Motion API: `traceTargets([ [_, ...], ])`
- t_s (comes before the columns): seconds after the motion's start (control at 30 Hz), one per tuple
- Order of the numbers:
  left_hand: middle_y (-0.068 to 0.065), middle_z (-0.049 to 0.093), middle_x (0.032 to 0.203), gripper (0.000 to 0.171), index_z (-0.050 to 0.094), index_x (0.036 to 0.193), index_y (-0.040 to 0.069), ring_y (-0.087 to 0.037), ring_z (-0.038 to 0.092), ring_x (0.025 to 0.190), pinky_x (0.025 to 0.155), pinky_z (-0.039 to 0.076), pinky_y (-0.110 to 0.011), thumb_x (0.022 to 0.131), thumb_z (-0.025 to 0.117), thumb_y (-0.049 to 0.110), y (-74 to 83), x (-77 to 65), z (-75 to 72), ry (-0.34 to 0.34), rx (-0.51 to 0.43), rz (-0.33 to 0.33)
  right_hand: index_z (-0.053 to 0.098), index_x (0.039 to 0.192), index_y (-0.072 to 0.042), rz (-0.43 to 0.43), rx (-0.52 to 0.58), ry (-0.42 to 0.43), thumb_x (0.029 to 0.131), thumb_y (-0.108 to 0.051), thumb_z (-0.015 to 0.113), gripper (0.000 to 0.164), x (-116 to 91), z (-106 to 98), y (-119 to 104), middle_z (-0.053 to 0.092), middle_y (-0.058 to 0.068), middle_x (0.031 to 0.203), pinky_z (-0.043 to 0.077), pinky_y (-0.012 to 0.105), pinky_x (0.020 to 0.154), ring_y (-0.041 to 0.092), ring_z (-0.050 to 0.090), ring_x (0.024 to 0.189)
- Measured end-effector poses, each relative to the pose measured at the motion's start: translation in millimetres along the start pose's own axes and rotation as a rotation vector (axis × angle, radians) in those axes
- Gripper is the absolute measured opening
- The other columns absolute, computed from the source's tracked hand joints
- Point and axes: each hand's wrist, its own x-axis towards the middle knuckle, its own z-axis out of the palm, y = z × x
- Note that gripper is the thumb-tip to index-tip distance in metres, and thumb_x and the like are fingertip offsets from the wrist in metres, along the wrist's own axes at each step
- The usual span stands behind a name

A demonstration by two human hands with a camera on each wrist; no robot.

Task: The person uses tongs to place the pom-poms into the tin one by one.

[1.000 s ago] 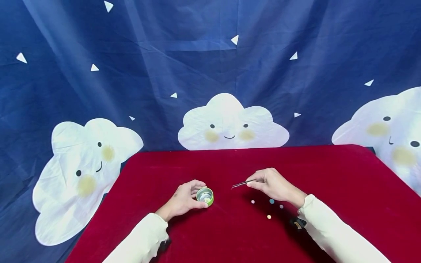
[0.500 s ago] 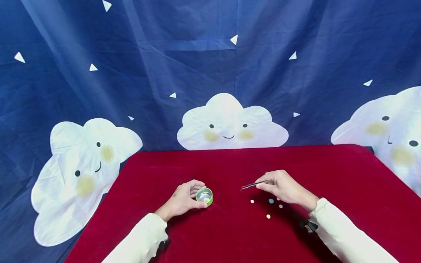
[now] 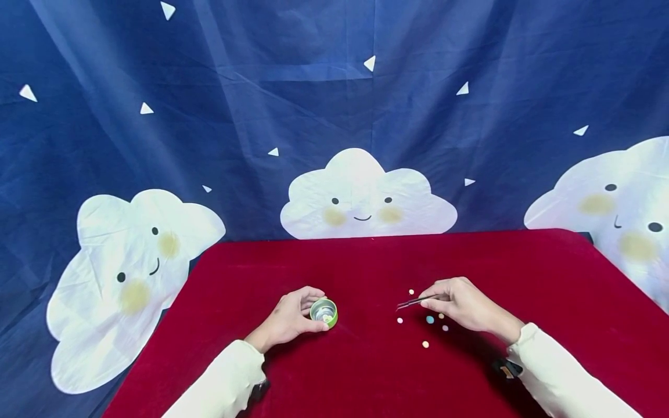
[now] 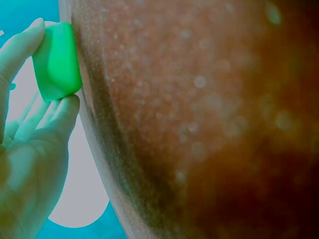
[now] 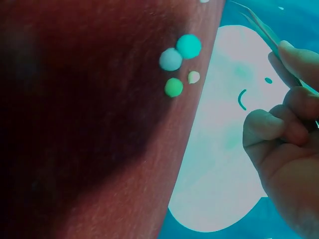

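The left hand (image 3: 290,318) curled its fingers and thumb round a small, round green metal tin (image 3: 333,323) over the red velvety cloth (image 3: 340,371), probably to steady it with its mouth, pale bits (image 3: 326,318) inside, turned upward. The right hand (image 3: 465,303) pinched slim, dark metal tweezers (image 3: 413,302) between thumb and fingers, seemingly so their tips reached clear, near a tiny pinkish-white round bead (image 3: 399,320); whether those tips gripped anything could not be told

The tin (image 3: 334,320) is green, the tabletop (image 3: 355,371) red, the backdrop (image 3: 313,116) blue with white clouds (image 3: 360,180).
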Motion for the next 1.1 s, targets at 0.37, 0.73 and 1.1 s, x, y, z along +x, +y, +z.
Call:
traceTargets([
  [0.37, -0.017, 0.066, 0.12, 0.059, 0.058, 0.123, -0.007, -0.033, 0.064, 0.112, 0.098, 0.052, -0.043, 0.073, 0.087, 0.001, 0.9, -0.7, -1.1, 0.002, -0.001, 0.0, 0.078, 0.099, -0.006, -0.01, 0.026, -0.045, 0.09, -0.007, 0.073, 0.011, -8, 1, 7, 0.069, 0.001, 0.078, 0.053, 0.024, 0.051, 0.016, 0.064, 0.054],
  [0.73, -0.018, 0.066, 0.12, 0.059, 0.058, 0.123, -0.007, -0.033, 0.065, 0.111, 0.098, 0.052, -0.043, 0.073, 0.087, 0.001, 0.6, -1.0, -0.8, 0.008, -0.001, 0.003, 0.078, 0.098, -0.006, -0.017, 0.048, -0.063, 0.089, -0.007, 0.073, 0.01, -10, 5, 10, 0.069, 0.001, 0.079, 0.055, 0.025, 0.053, 0.015, 0.065, 0.056],
  [1.1, -0.017, 0.066, 0.12, 0.059, 0.057, 0.124, -0.007, -0.032, 0.065, 0.11, 0.098, 0.053, -0.041, 0.073, 0.087, 0.001, -1.8, 0.5, 0.4, -0.008, -0.002, -0.004, 0.078, 0.098, -0.007, -0.061, 0.01, -0.037, 0.089, -0.007, 0.074, 0.01, -10, 6, 11, 0.069, -0.002, 0.076, 0.054, 0.024, 0.052, 0.014, 0.063, 0.057],
])
